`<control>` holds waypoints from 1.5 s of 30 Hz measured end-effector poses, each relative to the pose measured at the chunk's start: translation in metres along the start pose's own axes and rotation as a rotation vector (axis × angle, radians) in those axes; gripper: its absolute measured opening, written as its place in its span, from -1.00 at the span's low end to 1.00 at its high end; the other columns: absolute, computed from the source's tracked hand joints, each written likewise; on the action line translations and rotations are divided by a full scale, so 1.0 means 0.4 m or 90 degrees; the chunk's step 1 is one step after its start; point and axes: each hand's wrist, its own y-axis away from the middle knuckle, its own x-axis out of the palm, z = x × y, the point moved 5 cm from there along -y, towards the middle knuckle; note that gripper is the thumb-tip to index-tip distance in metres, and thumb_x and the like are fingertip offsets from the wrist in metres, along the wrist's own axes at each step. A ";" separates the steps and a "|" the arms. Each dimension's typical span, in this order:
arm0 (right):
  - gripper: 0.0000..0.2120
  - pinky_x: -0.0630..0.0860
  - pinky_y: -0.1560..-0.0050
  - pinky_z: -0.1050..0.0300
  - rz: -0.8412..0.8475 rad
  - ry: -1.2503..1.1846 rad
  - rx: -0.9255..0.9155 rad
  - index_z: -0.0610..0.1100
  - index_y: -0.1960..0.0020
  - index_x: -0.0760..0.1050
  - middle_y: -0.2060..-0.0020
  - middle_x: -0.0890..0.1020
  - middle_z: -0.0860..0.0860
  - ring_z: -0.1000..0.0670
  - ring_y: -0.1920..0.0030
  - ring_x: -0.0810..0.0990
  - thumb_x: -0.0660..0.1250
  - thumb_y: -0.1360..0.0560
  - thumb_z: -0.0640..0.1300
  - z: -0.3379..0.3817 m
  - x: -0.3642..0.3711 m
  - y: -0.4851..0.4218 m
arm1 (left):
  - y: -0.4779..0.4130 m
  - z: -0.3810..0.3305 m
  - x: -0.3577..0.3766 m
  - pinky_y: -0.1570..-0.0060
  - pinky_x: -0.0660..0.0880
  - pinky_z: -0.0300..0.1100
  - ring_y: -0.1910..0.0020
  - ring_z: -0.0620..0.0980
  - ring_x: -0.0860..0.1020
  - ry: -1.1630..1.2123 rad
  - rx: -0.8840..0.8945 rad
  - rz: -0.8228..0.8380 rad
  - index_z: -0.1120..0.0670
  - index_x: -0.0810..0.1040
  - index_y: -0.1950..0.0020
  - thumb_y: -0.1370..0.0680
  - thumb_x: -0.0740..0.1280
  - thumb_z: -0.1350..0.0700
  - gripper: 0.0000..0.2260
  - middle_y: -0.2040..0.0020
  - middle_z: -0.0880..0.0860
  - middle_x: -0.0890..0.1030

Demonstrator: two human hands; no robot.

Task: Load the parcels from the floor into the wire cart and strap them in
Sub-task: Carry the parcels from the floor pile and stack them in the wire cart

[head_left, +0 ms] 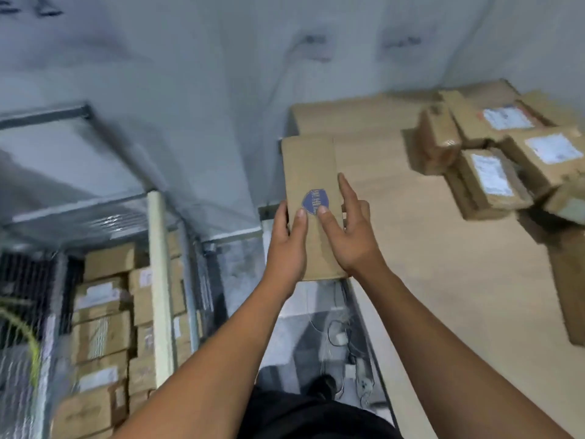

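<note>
- where the grey wire cart [31,359] stands low left, brown cardboard boxes [101,327] fill it.
- left hand [289,236] and right hand [351,232] both have their grip clamped on a flat brown cardboard parcel with a blue shield mark [311,166], at the pale wooden table's [427,264] left edge.
- farther right, labelled brown parcels [493,153] lie heaped on the table.
</note>
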 end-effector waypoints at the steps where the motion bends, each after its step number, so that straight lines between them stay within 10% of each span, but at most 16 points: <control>1: -0.35 0.27 -0.55 0.03 0.023 0.015 -0.015 0.30 -0.64 0.09 -0.38 0.36 -0.01 0.11 -0.40 0.39 0.31 -0.64 0.14 0.037 0.059 -0.007 | -0.005 -0.009 -0.061 -0.19 0.59 -0.23 -0.24 -0.23 0.62 0.016 0.005 -0.033 -0.30 0.41 -0.46 -0.69 0.24 -0.15 -0.68 -0.29 -0.24 0.64; 6: -0.37 0.26 -0.50 0.10 0.203 0.088 -0.134 0.22 -0.66 0.11 -0.44 0.39 -0.02 0.17 -0.36 0.35 0.28 -0.67 0.09 0.219 0.423 -0.002 | 0.003 -0.025 -0.419 -0.45 0.41 -0.15 -0.42 -0.23 0.48 0.066 0.028 -0.201 -0.42 0.05 -0.57 -0.73 0.18 -0.10 -0.51 -0.52 -0.18 0.44; 10: -0.38 0.22 -0.34 0.29 0.352 0.114 -0.165 0.27 -0.64 0.10 -0.31 0.33 0.09 0.21 -0.25 0.42 0.28 -0.66 0.14 0.301 0.741 0.057 | 0.045 0.011 -0.716 -0.25 0.29 -0.59 -0.39 -0.37 0.39 0.078 0.038 -0.355 -0.23 -0.01 -0.67 -0.76 0.15 0.02 -0.46 -0.49 -0.33 0.31; 13: -0.41 0.34 -0.44 0.15 0.432 0.086 -0.185 0.41 -0.55 0.19 -0.33 0.38 0.22 0.33 -0.33 0.42 0.31 -0.57 0.25 0.325 0.931 0.101 | 0.091 0.056 -0.888 -0.26 0.26 -0.52 -0.32 -0.62 0.30 0.075 0.015 -0.449 -0.55 -0.05 -0.51 -0.68 0.15 -0.20 -0.48 -0.31 -0.69 0.19; 18: -0.53 0.47 -0.38 -0.23 0.638 0.145 -0.231 0.36 -0.45 0.33 -0.38 0.49 0.03 -0.11 -0.40 0.49 0.27 -0.55 0.30 0.246 1.322 0.193 | 0.153 0.262 -1.157 -0.39 0.35 -0.26 -0.42 -0.39 0.33 0.131 -0.081 -0.651 -0.40 0.03 -0.60 -0.72 0.19 -0.11 -0.48 -0.51 -0.39 0.28; 25: -0.45 0.28 -0.25 0.52 0.945 0.279 -0.233 0.15 -0.61 0.25 -0.36 0.37 -0.01 0.38 -0.22 0.37 0.31 -0.67 0.10 -0.078 1.838 0.306 | 0.229 0.704 -1.406 -0.26 0.51 -0.16 -0.32 -0.10 0.58 0.181 -0.292 -0.825 -0.09 0.44 -0.52 -0.72 0.23 -0.07 -0.64 -0.36 -0.13 0.58; 29: -0.44 0.03 -0.05 0.77 1.031 0.353 -0.270 0.19 -0.63 0.19 -0.29 0.36 0.04 0.32 -0.25 0.24 0.28 -0.68 0.10 -0.280 2.027 0.319 | 0.273 0.949 -1.509 -0.33 0.43 -0.01 -0.33 0.24 0.51 -0.061 -0.504 -0.900 0.20 0.51 -0.43 -0.72 0.24 0.02 -0.64 -0.31 0.25 0.58; 37: -0.44 0.07 -0.36 0.17 1.068 0.463 -0.245 0.12 -0.62 0.19 -0.61 0.21 -0.01 0.03 -0.59 0.12 0.16 -0.67 0.25 -0.610 2.243 0.340 | 0.247 1.225 -1.632 -0.45 0.36 0.10 -0.44 0.23 0.41 -0.266 -0.566 -0.849 0.12 0.40 -0.57 -0.69 0.22 -0.12 -0.49 -0.46 0.22 0.48; 40: -0.59 0.35 -0.22 0.04 1.056 0.484 -0.271 0.03 -0.39 0.37 -0.33 0.44 -0.18 -0.22 -0.37 0.44 0.16 -0.67 0.25 -0.652 2.306 0.405 | 0.248 1.292 -1.651 -0.53 0.24 0.08 -0.53 0.24 0.28 -0.314 -0.639 -0.822 0.01 0.35 -0.61 -0.65 0.22 -0.23 -0.42 -0.60 0.17 0.31; 43: -0.42 0.43 -0.13 0.06 1.043 0.468 -0.348 0.16 -0.67 0.03 -0.38 0.52 -0.15 -0.18 -0.16 0.59 0.05 -0.70 0.26 -0.650 2.363 0.438 | 0.234 1.306 -1.651 -0.53 0.23 0.10 -0.52 0.26 0.27 -0.338 -0.684 -0.826 0.02 0.40 -0.59 -0.63 0.22 -0.29 -0.39 -0.61 0.14 0.27; 45: -0.40 0.36 -0.37 -0.11 1.025 0.546 -0.426 0.29 -0.65 -0.19 -0.60 0.33 -0.04 -0.24 -0.49 0.40 -0.10 -0.67 0.35 -0.650 2.383 0.439 | 0.222 1.304 -1.656 -0.50 0.25 0.12 -0.50 0.26 0.29 -0.357 -0.694 -0.838 0.01 0.39 -0.58 -0.63 0.23 -0.28 -0.40 -0.60 0.15 0.29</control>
